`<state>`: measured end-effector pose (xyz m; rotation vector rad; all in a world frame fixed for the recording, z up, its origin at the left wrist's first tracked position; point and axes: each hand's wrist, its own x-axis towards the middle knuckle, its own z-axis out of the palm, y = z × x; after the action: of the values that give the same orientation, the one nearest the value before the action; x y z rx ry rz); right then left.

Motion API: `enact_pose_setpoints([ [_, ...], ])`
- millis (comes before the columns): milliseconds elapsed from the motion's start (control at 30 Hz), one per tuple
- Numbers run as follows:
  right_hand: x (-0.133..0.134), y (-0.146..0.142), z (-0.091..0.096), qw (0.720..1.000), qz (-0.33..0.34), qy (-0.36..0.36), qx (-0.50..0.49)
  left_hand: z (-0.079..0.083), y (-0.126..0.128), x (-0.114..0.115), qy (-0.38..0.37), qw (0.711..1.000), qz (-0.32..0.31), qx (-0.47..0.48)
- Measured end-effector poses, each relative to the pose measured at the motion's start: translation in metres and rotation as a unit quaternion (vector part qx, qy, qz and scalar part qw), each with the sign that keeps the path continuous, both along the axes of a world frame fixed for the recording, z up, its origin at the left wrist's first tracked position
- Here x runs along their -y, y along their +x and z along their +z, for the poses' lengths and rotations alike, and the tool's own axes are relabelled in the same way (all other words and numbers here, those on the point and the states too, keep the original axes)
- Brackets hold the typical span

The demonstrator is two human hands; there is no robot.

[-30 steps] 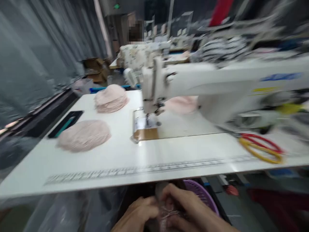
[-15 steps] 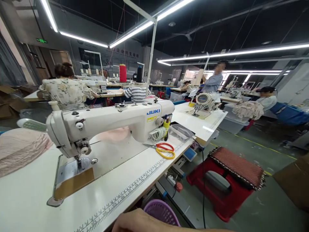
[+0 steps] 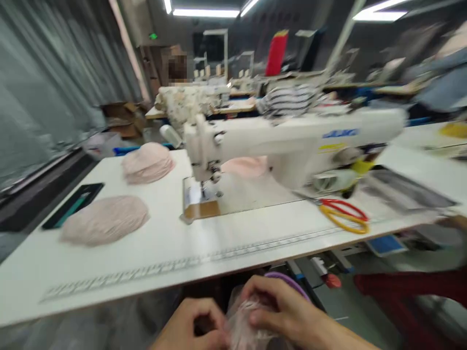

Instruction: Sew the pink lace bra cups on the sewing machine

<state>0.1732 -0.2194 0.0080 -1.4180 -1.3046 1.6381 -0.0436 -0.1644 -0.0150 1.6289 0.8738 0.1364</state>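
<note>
Below the table's front edge, my right hand (image 3: 292,311) is closed on a crumpled, see-through plastic bag (image 3: 241,328). Something whitish-pink shows in the bag, too blurred to name. My left hand (image 3: 197,324) has its thumb and fingers pinched at the bag's left side. Above them stands a white sewing machine (image 3: 251,138) on the white table (image 3: 175,238). Two stacks of pale pink fabric pieces lie left of the needle, one stack (image 3: 148,163) farther back and the other stack (image 3: 105,219) nearer. More pink fabric (image 3: 244,166) shows behind the machine's arm.
Red-and-yellow-handled scissors (image 3: 343,214) lie on the table at right, beside a clear tray (image 3: 404,189). A black case (image 3: 75,205) lies at the left. A purple basket (image 3: 288,281) and a red stool (image 3: 412,296) are below the table. Other people sit at machines beyond.
The view has swung left and down, bringing the fabric stacks and both hands into sight. Before, only one forearm and part of a hand showed; now both hands are on a plastic bag.
</note>
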Motion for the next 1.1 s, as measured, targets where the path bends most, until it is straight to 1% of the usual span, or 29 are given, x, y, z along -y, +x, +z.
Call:
enact_pose_setpoints([
  [67, -0.003, -0.002, -0.006, 0.999, 0.022, -0.022, -0.019, 0.003, -0.002, 0.005, -0.042, 0.998, 0.038, 0.020],
  [200, -0.007, -0.004, -0.021, 0.995, 0.054, -0.068, -0.044, 0.003, -0.004, 0.002, -0.086, 0.991, 0.082, 0.059],
  [333, -0.007, -0.005, -0.031, 0.995, 0.059, -0.069, -0.044, 0.000, -0.010, 0.001, -0.112, 0.987, 0.088, 0.068],
  [467, -0.008, -0.007, -0.034, 0.995, 0.071, -0.062, -0.038, -0.004, -0.014, -0.001, -0.117, 0.987, 0.093, 0.066],
  [600, -0.008, -0.008, -0.034, 0.993, 0.081, -0.070, -0.050, -0.007, -0.018, -0.001, -0.121, 0.986, 0.084, 0.074],
  [700, -0.007, -0.008, -0.034, 0.993, 0.076, -0.071, -0.059, -0.008, -0.020, -0.001, -0.147, 0.982, 0.076, 0.091],
  [767, -0.006, -0.010, -0.033, 0.992, 0.074, -0.082, -0.067, -0.007, -0.019, -0.002, -0.158, 0.982, 0.059, 0.083],
  [833, -0.005, -0.012, -0.033, 0.989, 0.074, -0.094, -0.082, -0.007, -0.018, -0.001, -0.147, 0.987, 0.028, 0.050],
  [933, -0.003, -0.013, -0.034, 0.986, 0.079, -0.098, -0.112, -0.008, -0.016, 0.001, -0.107, 0.994, -0.008, 0.005],
  [1000, -0.002, -0.011, -0.034, 0.983, 0.088, -0.099, -0.124, -0.009, -0.014, 0.002, -0.084, 0.996, -0.016, 0.008],
  [1100, -0.002, -0.008, -0.034, 0.981, 0.114, -0.103, -0.118, -0.008, -0.014, 0.001, -0.067, 0.996, -0.023, 0.045],
])
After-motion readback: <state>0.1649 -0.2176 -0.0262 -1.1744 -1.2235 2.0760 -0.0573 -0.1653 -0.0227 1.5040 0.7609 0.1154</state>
